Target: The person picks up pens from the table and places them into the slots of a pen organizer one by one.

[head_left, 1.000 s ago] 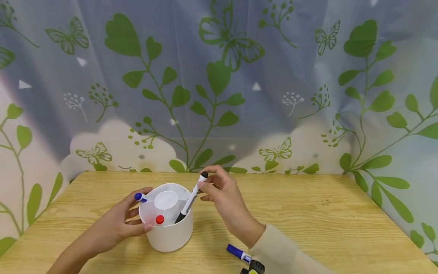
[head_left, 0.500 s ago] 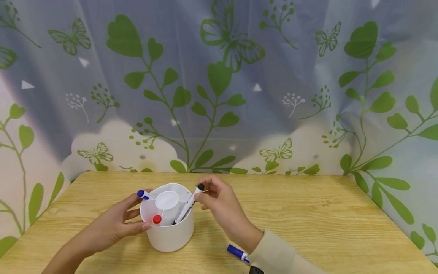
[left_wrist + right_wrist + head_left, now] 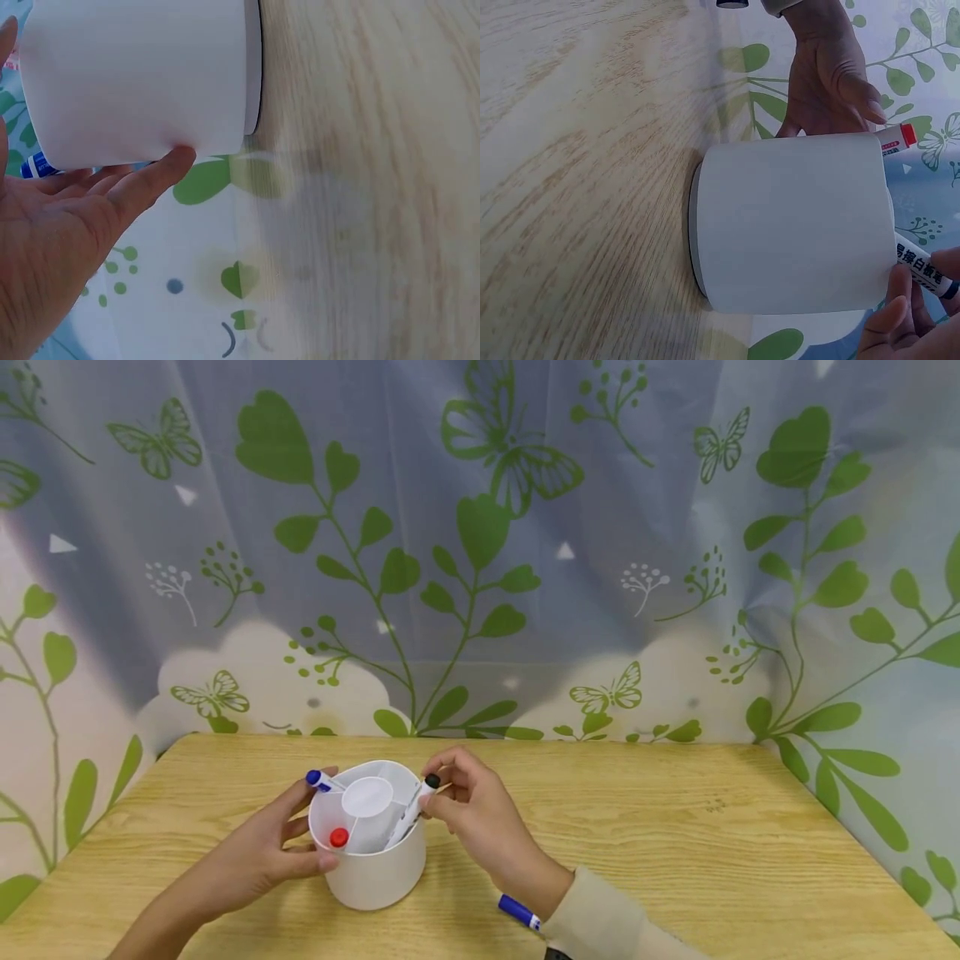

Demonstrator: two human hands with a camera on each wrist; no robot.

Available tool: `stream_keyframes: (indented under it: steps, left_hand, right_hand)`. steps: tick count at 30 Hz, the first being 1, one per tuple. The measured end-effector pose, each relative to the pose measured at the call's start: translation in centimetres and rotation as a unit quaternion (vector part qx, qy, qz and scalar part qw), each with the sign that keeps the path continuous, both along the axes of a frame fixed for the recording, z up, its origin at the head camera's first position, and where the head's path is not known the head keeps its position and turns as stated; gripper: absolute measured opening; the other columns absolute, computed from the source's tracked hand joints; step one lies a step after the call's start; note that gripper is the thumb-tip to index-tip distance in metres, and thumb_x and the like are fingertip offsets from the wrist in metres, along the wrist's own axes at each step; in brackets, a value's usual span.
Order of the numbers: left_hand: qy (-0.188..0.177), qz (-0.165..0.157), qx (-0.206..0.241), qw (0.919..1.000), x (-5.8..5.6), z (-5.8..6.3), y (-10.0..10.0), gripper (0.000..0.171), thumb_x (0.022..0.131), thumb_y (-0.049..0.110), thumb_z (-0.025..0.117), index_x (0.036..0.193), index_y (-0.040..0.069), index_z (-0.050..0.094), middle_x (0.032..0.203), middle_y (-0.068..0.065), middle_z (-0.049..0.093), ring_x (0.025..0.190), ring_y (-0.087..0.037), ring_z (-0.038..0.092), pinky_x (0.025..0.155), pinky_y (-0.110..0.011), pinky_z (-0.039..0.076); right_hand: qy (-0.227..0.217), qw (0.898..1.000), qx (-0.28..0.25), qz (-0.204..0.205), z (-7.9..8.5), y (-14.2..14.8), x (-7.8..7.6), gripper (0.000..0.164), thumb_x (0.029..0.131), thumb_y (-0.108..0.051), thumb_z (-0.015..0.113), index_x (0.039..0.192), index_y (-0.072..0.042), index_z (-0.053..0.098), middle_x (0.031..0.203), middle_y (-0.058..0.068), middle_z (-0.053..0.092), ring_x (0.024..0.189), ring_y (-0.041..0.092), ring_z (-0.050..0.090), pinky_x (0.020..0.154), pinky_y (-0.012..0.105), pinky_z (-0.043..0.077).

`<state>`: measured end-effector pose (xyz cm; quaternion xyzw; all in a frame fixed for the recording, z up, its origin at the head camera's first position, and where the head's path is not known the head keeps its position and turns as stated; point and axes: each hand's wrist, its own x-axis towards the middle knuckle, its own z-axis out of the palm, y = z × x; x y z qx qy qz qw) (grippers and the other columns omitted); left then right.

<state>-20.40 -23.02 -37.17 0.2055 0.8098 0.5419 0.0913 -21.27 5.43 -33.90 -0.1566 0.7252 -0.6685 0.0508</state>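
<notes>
A round white desk organizer (image 3: 375,885) stands upright on the table, with dividers around a raised central cup. My left hand (image 3: 258,852) holds its left side, thumb at the front rim and fingers behind; the left wrist view shows a fingertip against its wall (image 3: 135,82). With thumb and fingers, my right hand (image 3: 480,818) pinches a black-capped whiteboard marker (image 3: 411,814) near its cap. That marker leans in the right compartment, its lower end inside. A blue-capped marker (image 3: 318,780) leans out at the back left, and a red-capped marker (image 3: 896,139) pokes above the front rim.
Another blue-capped marker (image 3: 517,911) lies on the wooden table (image 3: 675,860), partly hidden by the right sleeve. Behind the table hangs a curtain (image 3: 585,610) printed with leaves and butterflies.
My right hand has come down and slightly left, lowering the black-capped marker further into the organizer. The red-capped marker has shifted slightly left, and my left hand keeps its hold.
</notes>
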Motion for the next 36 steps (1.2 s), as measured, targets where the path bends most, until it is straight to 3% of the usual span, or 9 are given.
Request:
stream_keyframes:
  steps: [6, 12, 19, 23, 36]
  left_hand:
    - [0.002, 0.011, 0.001, 0.9999, -0.1, -0.3, 0.5, 0.099, 0.094, 0.019, 0.079, 0.165, -0.001, 0.013, 0.168, -0.028, 0.025, 0.146, -0.06, 0.036, 0.103, -0.045, 0.056]
    - [-0.002, 0.032, -0.005, 0.9995, -0.1, -0.8, 1.2, 0.101, 0.092, 0.019, 0.082, 0.164, -0.003, 0.015, 0.163, -0.028, 0.035, 0.145, -0.059, 0.039, 0.109, -0.052, 0.051]
    - [-0.013, 0.062, -0.012, 0.9979, 0.2, -0.9, 2.1, 0.1, 0.09, 0.023, 0.085, 0.162, 0.003, 0.019, 0.156, -0.024, 0.044, 0.141, -0.052, 0.047, 0.103, -0.044, 0.054]
    - [-0.016, 0.069, -0.015, 0.9974, 0.3, -0.8, 2.4, 0.096, 0.091, 0.025, 0.084, 0.159, 0.003, 0.02, 0.154, -0.023, 0.045, 0.142, -0.049, 0.048, 0.105, -0.048, 0.052]
    - [-0.009, 0.055, -0.014, 0.9983, 0.2, -0.8, 1.9, 0.096, 0.092, 0.02, 0.083, 0.162, 0.004, 0.019, 0.157, -0.026, 0.041, 0.141, -0.052, 0.048, 0.097, -0.033, 0.055]
  right_hand:
    - [0.015, 1.0, 0.001, 0.013, -0.4, -0.2, 0.1, 0.022, 0.09, 0.005, 0.071, 0.111, 0.0, 0.064, 0.1, 0.007, 0.066, 0.085, 0.015, 0.061, 0.083, 0.029, 0.052]
    - [0.032, 0.999, 0.013, 0.018, -0.9, -0.4, 0.3, 0.024, 0.088, 0.004, 0.073, 0.11, -0.001, 0.065, 0.104, 0.009, 0.066, 0.085, 0.016, 0.061, 0.082, 0.029, 0.051]
    - [0.033, 0.999, 0.019, 0.023, -1.2, -0.6, 0.6, 0.024, 0.088, 0.003, 0.073, 0.11, -0.003, 0.067, 0.107, 0.009, 0.065, 0.083, 0.016, 0.062, 0.08, 0.028, 0.052]
    - [0.037, 0.999, 0.021, 0.022, -1.3, -0.7, 0.5, 0.024, 0.088, 0.003, 0.073, 0.111, -0.003, 0.067, 0.107, 0.011, 0.066, 0.083, 0.016, 0.062, 0.08, 0.027, 0.053]
    - [0.047, 0.998, 0.04, 0.009, -0.5, 1.3, 0.9, 0.029, 0.092, -0.001, 0.072, 0.12, -0.005, 0.069, 0.118, 0.015, 0.07, 0.09, 0.016, 0.065, 0.082, 0.032, 0.052]
